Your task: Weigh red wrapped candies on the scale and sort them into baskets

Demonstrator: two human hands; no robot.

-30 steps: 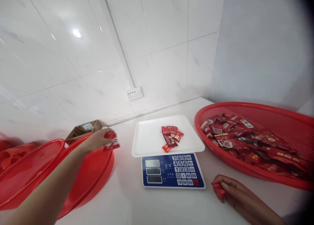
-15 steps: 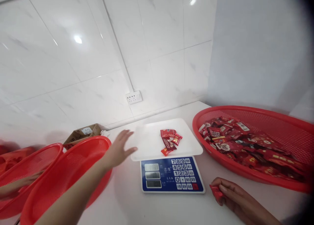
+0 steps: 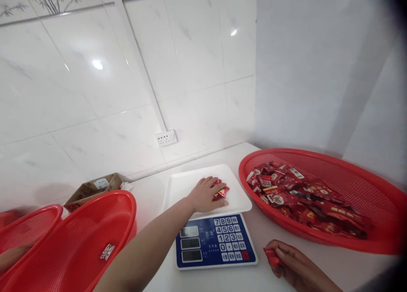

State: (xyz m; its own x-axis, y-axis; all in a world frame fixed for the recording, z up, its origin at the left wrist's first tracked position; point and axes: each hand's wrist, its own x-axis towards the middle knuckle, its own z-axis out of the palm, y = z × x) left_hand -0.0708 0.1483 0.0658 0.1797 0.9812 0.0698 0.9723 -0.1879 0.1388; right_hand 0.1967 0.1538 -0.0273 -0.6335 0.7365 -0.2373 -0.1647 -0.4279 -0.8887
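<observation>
My left hand [image 3: 206,195] lies over the small red packets [image 3: 221,192] on the white tray [image 3: 178,186] of the scale, its fingers curved round them and hiding most of the pile. Low on the right, beside the scale's blue keypad [image 3: 208,245], my right hand [image 3: 291,262] holds a red packet [image 3: 272,259] between thumb and fingers. A heap of red packets [image 3: 299,194] fills part of the large red basket [image 3: 359,173] at the right.
Two red baskets stand at the left, the nearer one [image 3: 73,241] with a white-marked packet [image 3: 107,251] inside. Another person's hand [image 3: 15,258] reaches into the far-left basket [image 3: 30,224]. Behind is a cardboard box [image 3: 92,188]; a socket [image 3: 166,138] is on the wall.
My left hand has moved right, from the tray's left edge onto the packets, and closed round them. My right hand still holds its packet. The camera view has shifted, showing more wall.
</observation>
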